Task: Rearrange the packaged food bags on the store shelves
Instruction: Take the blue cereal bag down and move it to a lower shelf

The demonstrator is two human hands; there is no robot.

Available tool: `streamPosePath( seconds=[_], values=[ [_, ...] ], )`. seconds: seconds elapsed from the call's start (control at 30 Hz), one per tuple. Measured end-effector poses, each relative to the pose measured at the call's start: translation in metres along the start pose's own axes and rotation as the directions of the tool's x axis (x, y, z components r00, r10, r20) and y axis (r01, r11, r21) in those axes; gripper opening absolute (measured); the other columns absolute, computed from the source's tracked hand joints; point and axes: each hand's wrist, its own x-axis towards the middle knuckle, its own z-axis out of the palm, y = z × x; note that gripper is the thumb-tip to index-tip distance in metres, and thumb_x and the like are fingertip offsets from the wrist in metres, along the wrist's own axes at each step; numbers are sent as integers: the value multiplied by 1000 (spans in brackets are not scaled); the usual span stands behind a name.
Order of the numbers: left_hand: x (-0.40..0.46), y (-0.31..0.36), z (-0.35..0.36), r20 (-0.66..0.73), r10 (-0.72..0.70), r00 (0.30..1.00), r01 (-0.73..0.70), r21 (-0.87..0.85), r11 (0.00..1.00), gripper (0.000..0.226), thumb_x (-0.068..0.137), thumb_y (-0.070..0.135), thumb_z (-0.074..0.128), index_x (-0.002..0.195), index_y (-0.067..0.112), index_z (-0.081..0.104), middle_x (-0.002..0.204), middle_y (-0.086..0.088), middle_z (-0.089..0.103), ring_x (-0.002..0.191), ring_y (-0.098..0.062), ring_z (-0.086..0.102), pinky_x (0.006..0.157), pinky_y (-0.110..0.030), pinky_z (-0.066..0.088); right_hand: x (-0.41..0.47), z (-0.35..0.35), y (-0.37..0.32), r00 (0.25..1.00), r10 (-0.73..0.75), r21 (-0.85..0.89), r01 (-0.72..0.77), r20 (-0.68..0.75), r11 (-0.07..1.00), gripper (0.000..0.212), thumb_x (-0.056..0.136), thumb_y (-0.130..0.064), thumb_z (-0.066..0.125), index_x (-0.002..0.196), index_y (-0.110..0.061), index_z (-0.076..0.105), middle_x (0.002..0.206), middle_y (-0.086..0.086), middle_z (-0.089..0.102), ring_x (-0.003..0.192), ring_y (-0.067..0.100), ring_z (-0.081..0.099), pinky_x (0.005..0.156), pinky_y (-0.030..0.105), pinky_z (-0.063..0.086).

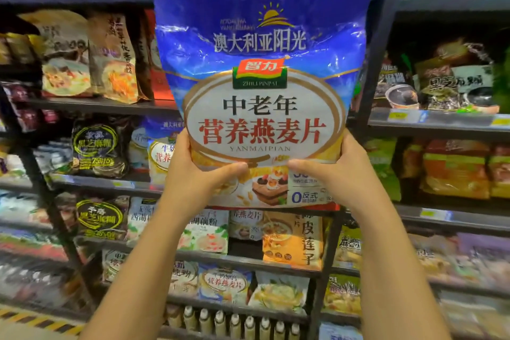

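A large blue and white oatmeal bag (262, 69) with red Chinese lettering is held upright in front of the shelves, filling the middle of the head view. My left hand (198, 174) grips its lower left edge, thumb across the front. My right hand (331, 174) grips the lower right edge the same way. The fingers behind the bag are hidden. A matching blue oatmeal bag (162, 146) stands on the shelf just behind my left hand.
Dark metal shelves (96, 105) run left and right, packed with food bags: beige bags (110, 58) upper left, black sesame bags (99, 149) middle left, an orange bag (295, 240) below. A row of small bottles (234, 323) lines the bottom shelf. An upright post (378, 50) stands right of the bag.
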Motion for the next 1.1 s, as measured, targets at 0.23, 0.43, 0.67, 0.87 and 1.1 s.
streamPosePath(
  seconds=[0.23,0.43,0.67,0.87,1.1],
  values=[
    [-15,-62,-52,92,-86,992,86,1,996,86,59,38,98,131,40,52,118,20,69,105,6,66,80,-15,55,-40,77,22,993,111,3,-111,-46,994,69,67,-33,98,123,-40,60,107,-30,74,94,-10,70,64,10,56],
    [-24,-119,-52,159,-155,975,157,4,988,89,61,35,98,137,31,51,118,23,67,102,16,62,72,1,47,-55,109,71,971,220,-9,-222,-89,975,70,65,-37,99,123,-40,59,108,-24,75,94,-10,69,72,17,56],
    [-39,-231,-13,174,-256,951,257,15,966,90,63,27,98,139,31,49,115,32,66,103,14,63,73,-3,50,-50,148,186,961,270,-16,-272,-66,962,71,70,-27,97,128,-37,57,111,-33,70,101,-12,67,81,17,51],
    [-45,-346,21,149,-313,938,311,43,950,86,61,25,99,133,31,52,113,26,67,104,10,64,76,-3,50,-31,187,298,961,277,6,-277,-4,961,78,74,-18,95,137,-35,53,119,-19,73,109,-4,69,87,19,57],
    [-54,-462,46,131,-302,944,298,49,953,80,62,23,98,127,33,53,111,29,69,101,9,66,74,-3,50,-19,235,409,961,275,18,-276,23,961,72,75,-21,94,130,-42,54,115,-28,71,106,-7,68,81,13,59]
  ],
)
